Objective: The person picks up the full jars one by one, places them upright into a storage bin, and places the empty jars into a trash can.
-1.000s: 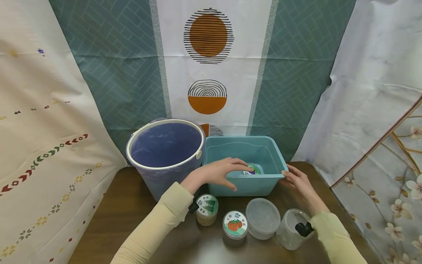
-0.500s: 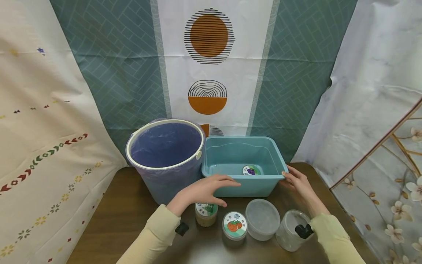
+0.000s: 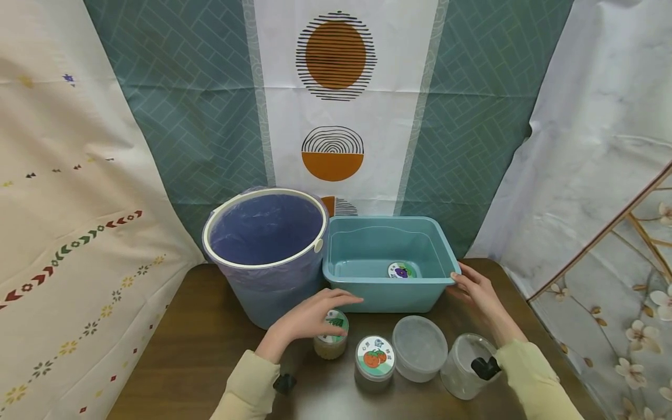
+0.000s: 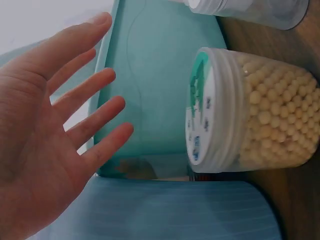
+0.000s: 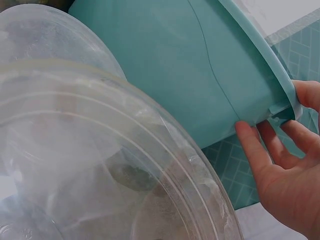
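My left hand [image 3: 310, 317] hovers beside and above a lidded jar [image 3: 329, 349] whose label has a green vegetable. In the left wrist view its fingers are spread, apart from the jar [image 4: 280, 110], which is filled with pale round beads or beans. At the right front corner of a teal basin [image 3: 385, 296], my right hand [image 3: 476, 296] grips the rim. The right wrist view shows the thumb on the rim and the fingers [image 5: 252, 145] against the wall below it. Inside the basin lies a round item with a purple vegetable label [image 3: 402, 270].
A large blue bin [image 3: 257, 291] with a plastic liner and white rim stands left of the basin. In front sit a tomato-labelled jar [image 3: 374, 357], a plain-lidded container [image 3: 420, 348] and a clear jar [image 3: 462, 376]. Fabric [image 3: 336, 105] hangs behind the table.
From above the basin, my left hand has drawn back left and toward me, to the green-labelled jar. The purple-labelled item in the basin is now uncovered. My right hand stays on the rim.
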Available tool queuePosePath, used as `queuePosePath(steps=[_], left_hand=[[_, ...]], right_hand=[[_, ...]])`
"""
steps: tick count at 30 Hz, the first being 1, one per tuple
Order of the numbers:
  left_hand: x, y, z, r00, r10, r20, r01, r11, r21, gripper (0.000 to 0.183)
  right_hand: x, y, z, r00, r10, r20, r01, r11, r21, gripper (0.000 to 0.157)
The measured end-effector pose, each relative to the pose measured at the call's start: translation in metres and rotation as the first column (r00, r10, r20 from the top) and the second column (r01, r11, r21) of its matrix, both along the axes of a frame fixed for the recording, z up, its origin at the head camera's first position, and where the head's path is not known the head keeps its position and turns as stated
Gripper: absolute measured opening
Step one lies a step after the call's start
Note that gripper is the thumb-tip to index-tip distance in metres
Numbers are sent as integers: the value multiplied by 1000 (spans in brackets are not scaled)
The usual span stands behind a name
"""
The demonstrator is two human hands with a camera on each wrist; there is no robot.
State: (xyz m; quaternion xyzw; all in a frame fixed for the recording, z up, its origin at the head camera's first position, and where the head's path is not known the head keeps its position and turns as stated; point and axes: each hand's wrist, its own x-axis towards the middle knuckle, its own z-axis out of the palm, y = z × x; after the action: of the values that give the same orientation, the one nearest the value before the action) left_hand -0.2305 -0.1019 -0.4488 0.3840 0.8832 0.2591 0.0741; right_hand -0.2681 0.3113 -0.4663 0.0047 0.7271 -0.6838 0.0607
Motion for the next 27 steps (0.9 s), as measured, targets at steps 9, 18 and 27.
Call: queuePosePath(steps=[9, 18, 27], left_hand=[[3, -5, -19, 998, 58, 12, -58, 998, 32, 70], [1, -7, -31, 996, 91, -3, -91, 996, 14, 68], [0, -4, -43, 991, 114, -64, -119, 991, -65, 66]], right_hand=[[0, -1, 1, 1000, -8, 9, 8, 1000, 23, 74], [0, -1, 0, 1000, -9, 8, 9, 1000, 8, 72], [-1, -1, 1, 1000, -9, 17, 9, 1000, 10, 74]])
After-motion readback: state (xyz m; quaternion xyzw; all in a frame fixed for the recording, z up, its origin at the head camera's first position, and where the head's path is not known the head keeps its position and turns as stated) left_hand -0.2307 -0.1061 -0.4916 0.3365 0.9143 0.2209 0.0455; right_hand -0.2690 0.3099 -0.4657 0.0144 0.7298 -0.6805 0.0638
